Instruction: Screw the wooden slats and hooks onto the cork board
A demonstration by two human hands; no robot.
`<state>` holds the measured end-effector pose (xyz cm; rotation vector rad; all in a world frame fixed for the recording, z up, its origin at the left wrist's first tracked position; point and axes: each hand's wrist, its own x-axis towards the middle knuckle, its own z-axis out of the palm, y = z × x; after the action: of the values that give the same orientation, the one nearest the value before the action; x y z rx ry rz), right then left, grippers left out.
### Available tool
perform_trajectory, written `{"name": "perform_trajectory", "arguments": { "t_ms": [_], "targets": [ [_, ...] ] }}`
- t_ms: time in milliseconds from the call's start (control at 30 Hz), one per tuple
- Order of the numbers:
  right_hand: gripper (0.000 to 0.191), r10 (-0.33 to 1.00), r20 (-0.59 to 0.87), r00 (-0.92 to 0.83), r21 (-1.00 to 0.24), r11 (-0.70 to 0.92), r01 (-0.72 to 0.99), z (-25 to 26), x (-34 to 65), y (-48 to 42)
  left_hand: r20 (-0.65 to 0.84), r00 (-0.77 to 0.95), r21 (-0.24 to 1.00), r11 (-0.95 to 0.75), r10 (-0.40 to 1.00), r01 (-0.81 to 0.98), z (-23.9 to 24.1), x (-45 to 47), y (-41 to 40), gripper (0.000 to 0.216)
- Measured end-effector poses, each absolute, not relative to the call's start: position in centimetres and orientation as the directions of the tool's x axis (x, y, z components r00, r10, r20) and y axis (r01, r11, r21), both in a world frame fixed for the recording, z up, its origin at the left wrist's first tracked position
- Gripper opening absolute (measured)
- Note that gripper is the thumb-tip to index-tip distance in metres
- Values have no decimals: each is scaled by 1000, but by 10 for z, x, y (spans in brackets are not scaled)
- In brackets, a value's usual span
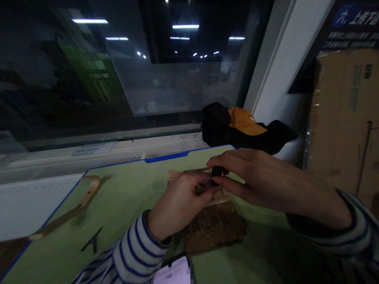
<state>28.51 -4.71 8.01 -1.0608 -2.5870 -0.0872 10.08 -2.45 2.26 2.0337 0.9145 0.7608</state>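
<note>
My right hand (260,181) pinches a small black block-like piece (217,172) between thumb and fingertips. Close against it, my left hand (180,205) is closed, with its thumb and fingers on a pale wooden piece (220,199) that shows from behind and below the fingers. The fingers hide most of the wooden piece and the lower end of the black piece, so I cannot tell whether those two are joined. Just below the hands lies a brown cardboard piece (216,232) with dark marks on it and ragged edges.
On the left of the green table (133,193) lies a bent wooden strip (85,199), with a thin black forked part (92,240) near it. A lit phone (173,272) sits at the front edge. Behind are an orange cap (247,120) on dark cloth and a large cardboard box (340,130).
</note>
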Motion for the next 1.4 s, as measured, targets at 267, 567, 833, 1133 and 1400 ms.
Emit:
{"name": "perform_trajectory", "arguments": {
  "t_ms": [267,567,833,1133,1400],
  "targets": [
    [24,687,308,-657,-87,709,700,81,285,-46,191,559,835,-433,807,340,21,101,-23,13],
    [27,663,343,-665,-49,720,692,80,285,-48,235,573,820,-477,785,317,22,99,-22,14],
    [22,684,325,-653,-77,707,703,81,284,-46,209,604,813,-479,769,329,22,99,-21,18],
    [23,673,348,-652,-62,711,700,81,284,-46,217,561,816,-464,798,344,18,100,-21,15],
    [24,654,363,-663,-63,728,683,79,285,-46,266,557,794,-506,787,336,18,99,-20,11]
  ]
}}
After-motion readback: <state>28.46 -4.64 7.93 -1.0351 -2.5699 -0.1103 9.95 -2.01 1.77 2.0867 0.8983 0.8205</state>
